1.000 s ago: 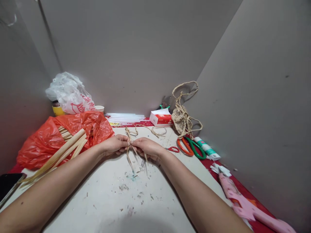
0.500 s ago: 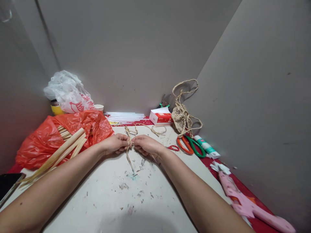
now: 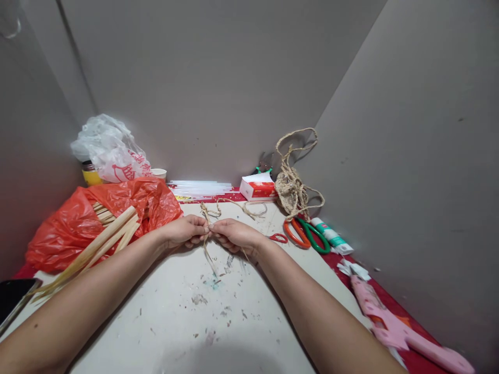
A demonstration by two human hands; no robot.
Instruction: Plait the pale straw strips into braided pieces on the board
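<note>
My left hand (image 3: 186, 230) and my right hand (image 3: 234, 235) meet above the middle of the white work surface (image 3: 202, 317). Both pinch the same thin, pale straw strips (image 3: 208, 254), which are knotted together between the fingertips. Loose ends of the strips hang down from the pinch toward the surface. More strip runs back from my hands to a small curl of fibre (image 3: 249, 209) lying behind them.
An orange plastic bag (image 3: 70, 223) with pale husk stalks (image 3: 101, 239) lies at left, a white bag (image 3: 109, 150) behind it. Twine bundle (image 3: 292, 187), red-white box (image 3: 259, 188), orange and green scissors (image 3: 306, 236), glue tube (image 3: 331, 238), and pink glue gun (image 3: 393, 327) sit at right. A phone (image 3: 13, 296) lies at far left.
My fingers have shifted slightly on the strips, the hands closing together again after a small pull apart; the hanging ends under my right hand have been drawn up.
</note>
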